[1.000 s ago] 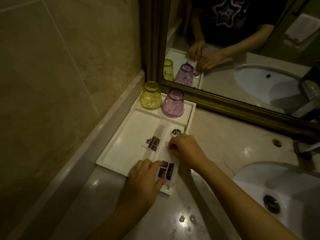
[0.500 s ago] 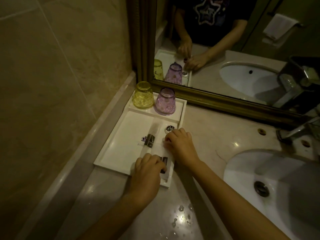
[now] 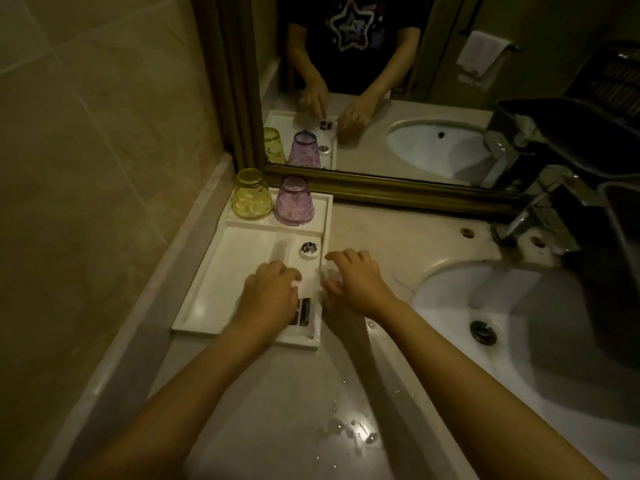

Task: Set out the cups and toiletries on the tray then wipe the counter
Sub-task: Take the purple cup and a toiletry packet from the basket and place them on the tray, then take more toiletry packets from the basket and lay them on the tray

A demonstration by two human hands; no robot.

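Note:
A white tray (image 3: 214, 282) lies on the counter against the left wall. At its far end a yellow cup (image 3: 251, 199) and a purple cup (image 3: 294, 202) stand upside down, side by side. A small round toiletry (image 3: 309, 250) lies in the tray's right compartment. Nearer me a white toiletry packet (image 3: 307, 303) with a dark label lies in the same compartment. My left hand (image 3: 268, 296) rests on it with fingers curled and hides most of it. My right hand (image 3: 356, 282) is just outside the tray's right rim, fingers spread, holding nothing.
The sink basin (image 3: 519, 306) and its faucet (image 3: 540, 209) lie to the right, with a dark basket (image 3: 616, 244) beyond them. A framed mirror (image 3: 398, 192) runs along the back. Water drops (image 3: 346, 427) sit on the counter near me.
My right hand has come off the tray to the counter at its right rim. My left hand has slid farther up over the packets. The view has shifted right.

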